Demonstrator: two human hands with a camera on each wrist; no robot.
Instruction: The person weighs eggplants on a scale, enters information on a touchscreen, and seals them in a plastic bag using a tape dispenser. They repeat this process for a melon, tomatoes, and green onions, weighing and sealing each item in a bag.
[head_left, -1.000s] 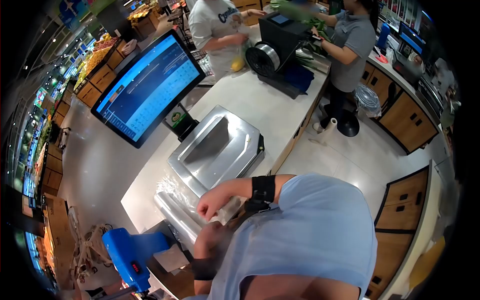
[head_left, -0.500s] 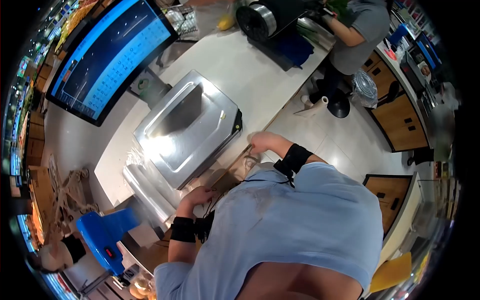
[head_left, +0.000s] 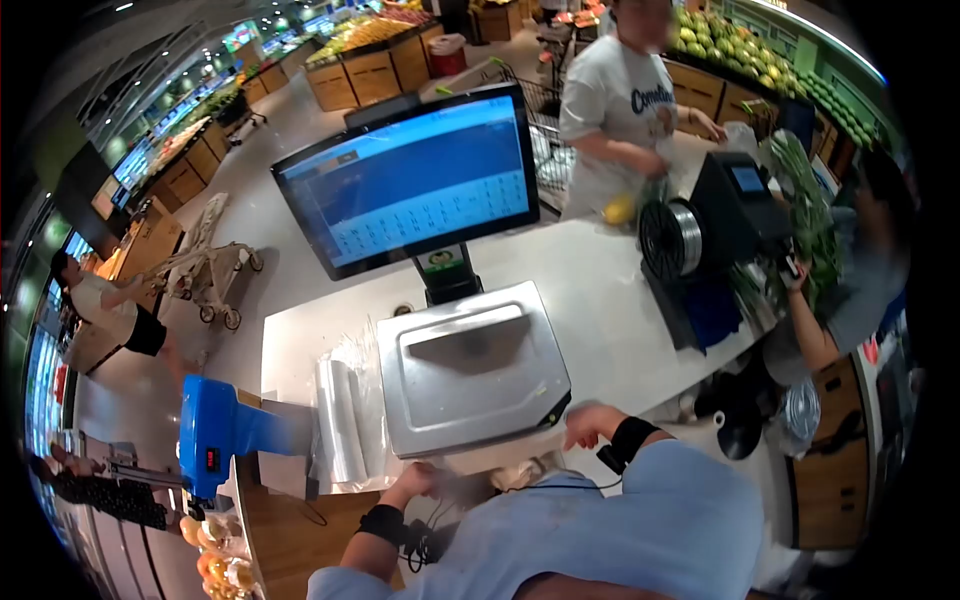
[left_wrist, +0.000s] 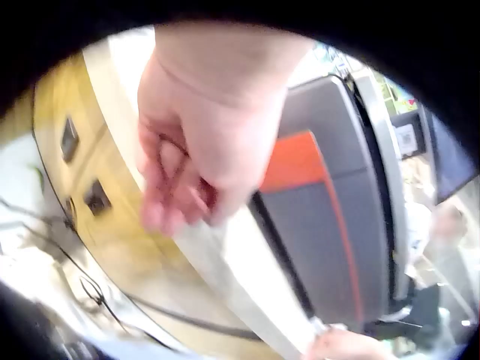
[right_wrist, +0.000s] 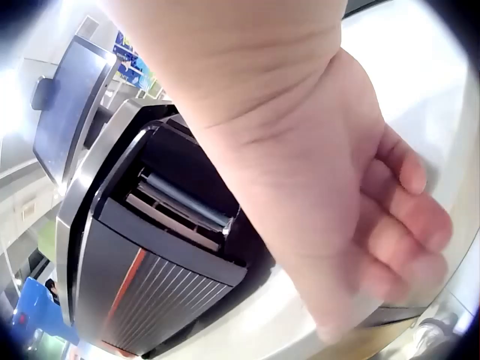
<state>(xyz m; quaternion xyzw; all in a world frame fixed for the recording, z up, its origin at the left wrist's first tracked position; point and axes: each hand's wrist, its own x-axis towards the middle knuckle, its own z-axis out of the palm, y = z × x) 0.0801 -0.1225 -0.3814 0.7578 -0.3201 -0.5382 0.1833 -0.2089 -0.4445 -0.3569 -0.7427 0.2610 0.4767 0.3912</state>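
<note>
A metal-topped scale (head_left: 475,375) stands on the white counter (head_left: 300,330), a monitor (head_left: 410,180) rising behind it. My left hand (head_left: 415,482) hangs by the counter's front edge, below the scale's left corner; in the left wrist view that hand (left_wrist: 206,150) has loosely curled fingers with nothing between them. At the scale's right front corner is my right hand (head_left: 592,425). The right wrist view shows this hand (right_wrist: 337,202) with bent fingers, holding nothing, beside the scale's dark side (right_wrist: 165,285) with its slot; whether it touches the counter I cannot tell.
A clear plastic roll (head_left: 341,420) lies left of the scale, near a blue device (head_left: 225,435). Farther right stand a black machine (head_left: 735,215) with a wire spool and leafy greens (head_left: 800,215). A person in a white shirt (head_left: 610,110) stands across the counter.
The head view has tilted up and turned. My hands, close together a second ago, are apart, the right one having moved right along the counter edge.
</note>
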